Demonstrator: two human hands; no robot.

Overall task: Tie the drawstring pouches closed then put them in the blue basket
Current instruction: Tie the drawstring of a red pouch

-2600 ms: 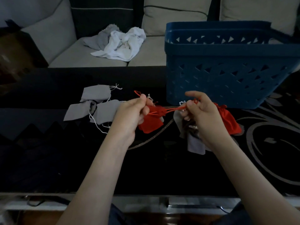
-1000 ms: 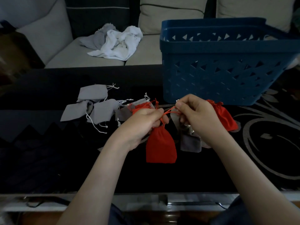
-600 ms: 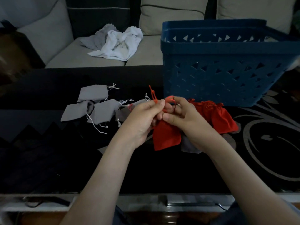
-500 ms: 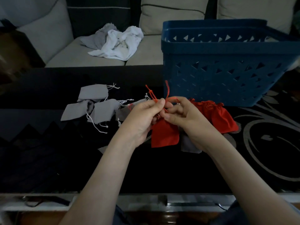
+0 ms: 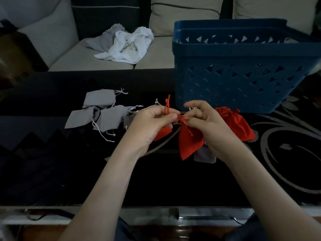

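Firstly, at the far left a light sofa stands behind the black table, and on its seat lies a crumpled white and grey cloth. On the table, left of the hands, several grey pouches lie flat and overlap each other, with their white strings loose around them.

The left hand pinches one end of a red cord between thumb and forefinger, and the end of the cord sticks up above the hand. The red pouch hangs from this cord between the two hands, just over the table. The right hand pinches the cord at the neck of the pouch with curled fingers. To the right of it a second red pouch lies on the table, just beside the blue basket, which stands at the far right part of the table.

The near wall of the basket hides its inside. The right wrist covers most of one more grey pouch. A piece of red cloth shows under the left hand; I cannot tell if it is another pouch. The light is dim, and the fingers hide the neck of the pouch, so it is not clear if a knot is there.
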